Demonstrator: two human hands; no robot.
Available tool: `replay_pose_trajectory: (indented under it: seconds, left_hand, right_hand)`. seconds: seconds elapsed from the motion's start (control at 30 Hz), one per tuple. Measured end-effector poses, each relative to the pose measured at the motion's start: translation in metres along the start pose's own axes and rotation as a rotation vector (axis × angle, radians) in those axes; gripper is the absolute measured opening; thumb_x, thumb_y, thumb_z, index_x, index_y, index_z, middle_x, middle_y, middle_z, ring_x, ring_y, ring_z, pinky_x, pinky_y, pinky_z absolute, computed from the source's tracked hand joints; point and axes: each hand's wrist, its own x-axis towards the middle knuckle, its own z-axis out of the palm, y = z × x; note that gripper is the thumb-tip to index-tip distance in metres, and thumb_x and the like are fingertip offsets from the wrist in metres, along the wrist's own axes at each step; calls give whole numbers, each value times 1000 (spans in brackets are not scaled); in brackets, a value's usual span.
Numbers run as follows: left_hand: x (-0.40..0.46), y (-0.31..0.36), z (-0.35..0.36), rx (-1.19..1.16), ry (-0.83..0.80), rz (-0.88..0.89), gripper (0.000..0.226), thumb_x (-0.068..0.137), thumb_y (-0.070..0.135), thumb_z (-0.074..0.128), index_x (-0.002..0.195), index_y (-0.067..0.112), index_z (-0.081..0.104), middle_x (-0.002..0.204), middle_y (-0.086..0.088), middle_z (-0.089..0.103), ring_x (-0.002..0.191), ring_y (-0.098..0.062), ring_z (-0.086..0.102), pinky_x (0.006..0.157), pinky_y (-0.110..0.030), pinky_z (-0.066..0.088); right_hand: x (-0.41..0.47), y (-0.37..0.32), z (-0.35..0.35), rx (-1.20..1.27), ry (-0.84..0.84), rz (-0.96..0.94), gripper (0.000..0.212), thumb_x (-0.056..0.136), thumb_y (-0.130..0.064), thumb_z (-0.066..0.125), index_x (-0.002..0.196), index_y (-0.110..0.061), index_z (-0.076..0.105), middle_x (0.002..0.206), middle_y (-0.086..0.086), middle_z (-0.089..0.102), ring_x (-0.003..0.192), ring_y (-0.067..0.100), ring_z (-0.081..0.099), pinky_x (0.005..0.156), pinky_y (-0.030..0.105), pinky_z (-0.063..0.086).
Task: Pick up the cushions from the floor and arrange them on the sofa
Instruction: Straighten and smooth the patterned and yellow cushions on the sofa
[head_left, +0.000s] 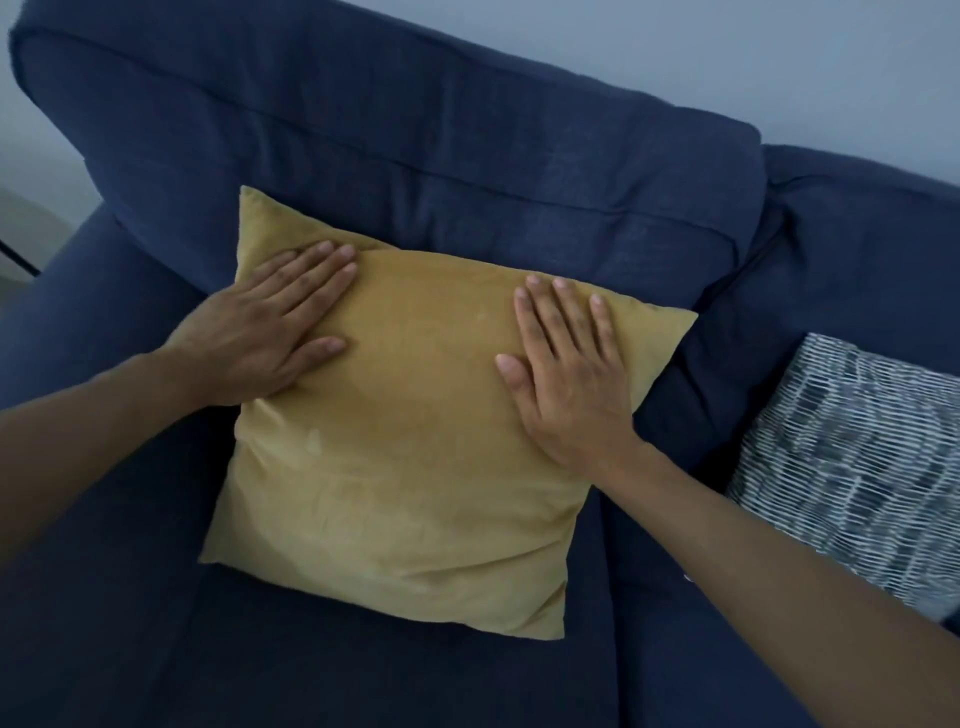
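Plain pale grey-blue wall (779, 62) fills the top and upper right, unmarked. Navy fabric sofa (363, 675) takes up nearly all the view: plump back cushion (415, 140) with piped seams, rounded armrest (104, 280) at left, a second back section (857, 249) at right, seam between two seat pads. Sliver of light floor (26, 228) at far left with a thin dark line. Light dim, cool, even.

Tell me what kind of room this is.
Most likely a home living room. A dark blue fabric sofa fills the view against a plain pale wall, with a mustard cushion under both flat hands and a patterned blue-and-white cushion at the right.
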Motion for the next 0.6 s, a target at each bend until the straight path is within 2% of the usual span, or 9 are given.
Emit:
replay_pose_trajectory:
  seconds: [0.07, 0.13, 0.17, 0.2, 0.23, 0.3, 0.4, 0.47, 0.6]
  left_hand:
    - [-9, -10, -11, 2, -3, 1, 76, 110, 63, 15, 171, 20, 2, 180, -1, 2, 165, -11, -4, 134, -34, -2]
    - [-7, -11, -28, -15, 64, -14, 72, 111, 59, 17, 169, 16, 24, 175, -4, 24, 163, -11, 13, 133, -27, 3]
    - [-2, -10, -35, -8, 122, -25, 68, 112, 54, 21, 165, 13, 37, 168, -8, 40, 158, -17, 31, 130, -33, 17]
    - [3, -9, -41, 21, 182, -43, 64, 112, 48, 25, 159, 10, 47, 158, -13, 54, 146, -28, 47, 122, -44, 32]
    - [9, -9, -45, 63, 226, -73, 59, 112, 43, 29, 154, 8, 53, 147, -17, 61, 132, -37, 54, 109, -53, 41]
    - [19, -7, -47, 126, 227, -138, 54, 112, 39, 31, 145, 7, 60, 132, -19, 66, 116, -42, 56, 94, -57, 45]
    - [28, 1, -42, 179, 104, -178, 46, 113, 32, 34, 125, 4, 68, 117, -20, 67, 109, -43, 55, 89, -56, 44]
    - [33, 6, -45, 167, 115, -190, 43, 112, 27, 35, 111, 1, 70, 107, -20, 66, 103, -44, 56, 86, -55, 42]
    - [40, -3, -69, 189, 213, -277, 41, 109, 26, 35, 108, 2, 67, 100, -20, 63, 90, -39, 50, 78, -50, 35]
  right_hand:
    - [0, 13, -9, 20, 74, -14, 60, 117, -45, 34, 163, -8, 47, 169, 12, 48, 158, 32, 43, 129, 56, 31]
    - [8, 22, -22, 34, 151, -8, 48, 116, -34, 42, 151, -7, 61, 151, 11, 65, 136, 33, 61, 112, 53, 47]
    - [14, 25, -30, 36, 143, 23, 44, 115, -30, 45, 148, -8, 63, 143, 11, 68, 125, 34, 64, 102, 53, 50]
    - [21, 27, -38, 29, 108, 63, 43, 113, -28, 46, 147, -8, 63, 137, 12, 69, 118, 36, 64, 95, 54, 51]
    - [28, 30, -44, 7, 62, 99, 42, 112, -29, 47, 145, -8, 63, 133, 13, 69, 114, 38, 63, 91, 56, 50]
    - [37, 34, -51, -81, -43, 129, 40, 111, -31, 45, 137, -10, 67, 126, 14, 70, 111, 39, 62, 91, 57, 46]
    - [37, 38, -51, -89, -157, 52, 30, 112, -25, 44, 113, -10, 71, 109, 11, 68, 102, 36, 62, 90, 55, 44]
    - [36, 41, -53, 20, -177, 16, 19, 110, -11, 49, 107, -8, 67, 103, 12, 64, 96, 35, 60, 86, 55, 49]
    - [53, 48, -60, 142, -115, 41, 18, 102, 8, 52, 104, -6, 64, 102, 12, 60, 93, 31, 56, 81, 53, 53]
